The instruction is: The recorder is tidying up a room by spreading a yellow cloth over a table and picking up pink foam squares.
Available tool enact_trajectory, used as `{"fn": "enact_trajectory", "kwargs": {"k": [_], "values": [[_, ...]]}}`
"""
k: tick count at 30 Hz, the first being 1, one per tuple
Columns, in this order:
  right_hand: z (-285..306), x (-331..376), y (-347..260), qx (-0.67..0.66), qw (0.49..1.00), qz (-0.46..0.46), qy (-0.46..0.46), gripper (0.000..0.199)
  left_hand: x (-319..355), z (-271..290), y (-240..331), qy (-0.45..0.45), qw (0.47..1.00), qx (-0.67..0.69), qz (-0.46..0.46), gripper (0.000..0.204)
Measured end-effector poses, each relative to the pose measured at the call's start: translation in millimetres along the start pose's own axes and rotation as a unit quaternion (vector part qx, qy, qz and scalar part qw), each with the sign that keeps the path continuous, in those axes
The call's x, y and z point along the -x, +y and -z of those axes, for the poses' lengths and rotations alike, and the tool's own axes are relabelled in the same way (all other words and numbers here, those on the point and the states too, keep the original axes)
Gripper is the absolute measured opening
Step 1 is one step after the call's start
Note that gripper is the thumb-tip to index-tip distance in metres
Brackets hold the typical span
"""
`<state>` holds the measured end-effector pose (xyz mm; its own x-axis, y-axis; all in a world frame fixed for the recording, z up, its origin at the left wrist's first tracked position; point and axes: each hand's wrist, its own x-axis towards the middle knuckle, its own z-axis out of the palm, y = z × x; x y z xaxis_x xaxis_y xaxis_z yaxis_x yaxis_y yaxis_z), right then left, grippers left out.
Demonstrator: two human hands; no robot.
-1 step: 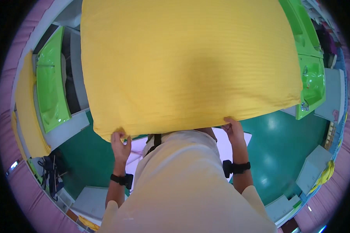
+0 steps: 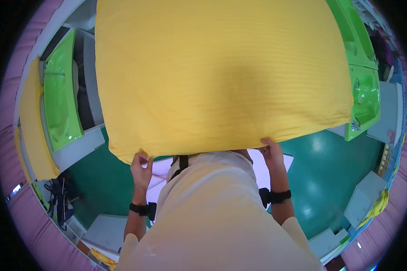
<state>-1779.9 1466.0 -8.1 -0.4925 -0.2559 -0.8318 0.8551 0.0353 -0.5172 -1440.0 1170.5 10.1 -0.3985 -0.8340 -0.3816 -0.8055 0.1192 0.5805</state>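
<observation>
A wide yellow sheet (image 2: 212,77) covers a large flat surface in front of me, mostly smooth with fine ripples. My left hand (image 2: 141,172) is at its near left corner, thumb and fingers pinched on the hem. Farther right along the same near edge, my right hand (image 2: 272,154) grips the hem, with its fingertips partly hidden by the cloth. Each wrist carries a black strap with a small device. What lies under the sheet is hidden.
Green basins with taps stand at the right (image 2: 365,97) and the left (image 2: 61,90). Another yellow-covered surface (image 2: 34,126) lies far left, above a dark folded stroller-like frame (image 2: 62,198). Below me is a green floor (image 2: 314,180) with a pale pink mat (image 2: 262,169); grey-white cabinets line the lower sides.
</observation>
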Motion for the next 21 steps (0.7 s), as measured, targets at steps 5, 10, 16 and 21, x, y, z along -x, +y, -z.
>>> {"fn": "enact_trajectory", "kwargs": {"k": [5,10,16,21], "values": [[22,5,13,-0.149,0.981,0.066,-0.105,0.056,19,-22,-12,-0.007,0.914,0.387,0.122,0.015],[25,-6,18,-0.252,0.950,0.043,-0.181,0.059,23,-21,-2,0.000,0.881,0.426,0.206,0.013],[32,3,27,-0.243,0.953,0.082,-0.159,0.056,23,21,87,-0.090,0.954,0.273,-0.082,0.005],[52,-1,56,-0.170,0.977,0.099,-0.083,0.042,42,101,229,-0.121,0.785,0.163,-0.585,0.006]]}}
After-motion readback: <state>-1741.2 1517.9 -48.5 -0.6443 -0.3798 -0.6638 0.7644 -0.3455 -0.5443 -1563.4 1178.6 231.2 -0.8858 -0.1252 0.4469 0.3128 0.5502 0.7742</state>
